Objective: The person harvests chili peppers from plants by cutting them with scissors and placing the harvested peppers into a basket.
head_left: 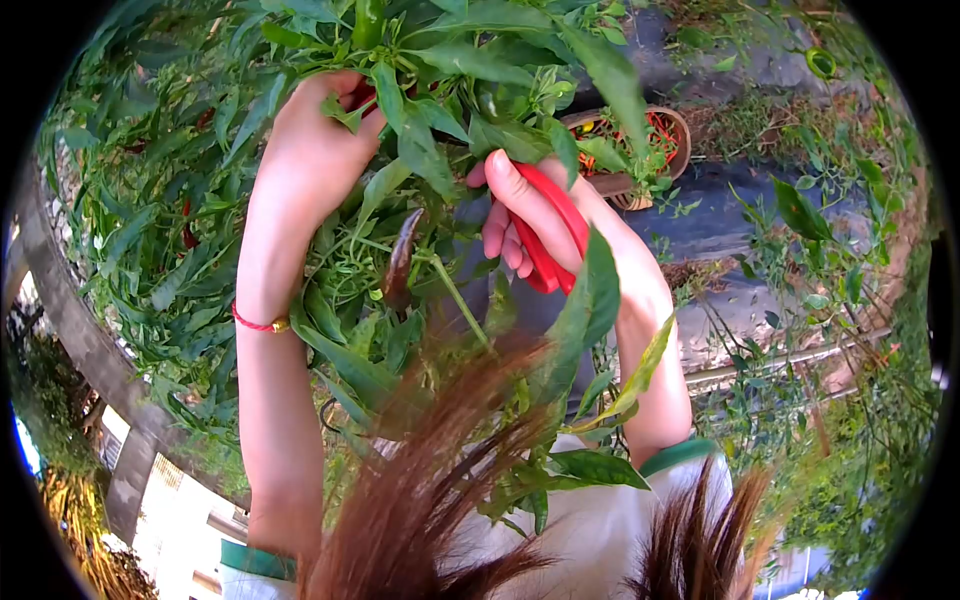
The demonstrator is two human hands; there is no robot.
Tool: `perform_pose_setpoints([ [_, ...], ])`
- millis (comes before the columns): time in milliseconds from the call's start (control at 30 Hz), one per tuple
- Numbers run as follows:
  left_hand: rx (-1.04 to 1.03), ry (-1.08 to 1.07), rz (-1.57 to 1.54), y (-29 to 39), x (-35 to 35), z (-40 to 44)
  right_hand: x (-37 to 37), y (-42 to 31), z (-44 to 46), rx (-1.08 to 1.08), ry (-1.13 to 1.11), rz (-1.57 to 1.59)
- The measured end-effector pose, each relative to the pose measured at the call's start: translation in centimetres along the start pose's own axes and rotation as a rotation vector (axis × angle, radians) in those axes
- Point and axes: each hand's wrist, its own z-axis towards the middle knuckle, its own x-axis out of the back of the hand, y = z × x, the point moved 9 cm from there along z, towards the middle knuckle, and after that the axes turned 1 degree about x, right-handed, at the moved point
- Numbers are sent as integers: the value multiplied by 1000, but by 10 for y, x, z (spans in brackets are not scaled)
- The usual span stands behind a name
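My left hand (325, 135) reaches into the top of a leafy chili plant (425, 150), its fingers curled and partly hidden by leaves. Between them shows a bit of a red chili pepper (363, 97). My right hand (530, 215) is closed around the red handles of a pair of scissors (562, 215); leaves cover the blades. A dark brownish pepper (402, 262) hangs below and between the hands. At the upper edge, a green pepper (369, 24) stands up among the leaves.
Beyond my right hand, a woven basket (683, 145) holds many red chilies and something yellow. Dark plastic sheeting (740, 225) covers the ground there. Dense pepper plants (150, 200) fill the left side, bordered by a grey concrete edge (65, 270). Strands of hair (440, 440) cross the lower view.
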Motion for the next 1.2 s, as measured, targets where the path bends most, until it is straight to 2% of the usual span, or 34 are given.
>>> perform_pose_setpoints([
  [100,32,-20,-34,11,-1,-7,3,-2,0,22,84,35],
  [167,58,-4,-51,16,0,-11,3,-12,0,138,90,15],
  [200,113,34,-24,18,4,-18,4,-11,0,138,90,13],
  [267,111,57,8,19,2,-19,5,-2,2,47,89,6],
  [333,77,60,66,19,2,-18,6,-1,2,62,83,26],
  [433,248,-49,49,10,-10,-19,9,6,3,91,115,54],
  [467,160,-44,149,14,-11,-18,11,10,2,75,118,48],
  [500,200,-52,154,16,-13,-21,12,11,2,62,114,41],
  [567,196,57,5,36,-9,-33,15,8,-2,117,100,10],
  [633,-34,78,137,51,-11,-43,12,1,-12,153,26,-41],
  [667,44,55,59,50,-10,-42,17,13,-16,119,64,-11],
  [700,-47,75,168,60,-6,-49,23,23,-23,85,103,16],
  [733,-106,156,249,72,3,-62,23,22,-29,40,92,-148],
  [767,-163,236,331,85,12,-79,19,21,-38,61,46,-99],
  [833,-148,246,352,104,29,-105,23,45,-48,-38,-109,62],
  [867,-83,150,291,105,32,-117,16,31,-60,-9,-65,-31],
  [900,-77,175,354,108,39,-130,9,18,-75,22,-18,-124],
  [967,-124,187,221,111,56,-152,16,25,-87,-18,44,-109],
  [1000,-181,120,52,108,61,-163,17,27,-97,-59,70,-133],
  [1033,-230,-41,-135,107,65,-173,35,36,-110,-136,178,-327],
  [1067,-380,-87,-387,107,65,-189,45,39,-124,-234,274,-508],
  [1100,-538,-130,-637,107,68,-207,34,32,-130,-123,207,-439],
  [1133,-524,-351,-899,100,66,-224,15,19,-137,-18,133,-361],
  [1167,-513,-580,-1156,95,66,-244,7,14,-145,-26,160,-350],
  [1200,-320,-944,-1330,83,49,-271,1,5,-154,18,145,-372],
])
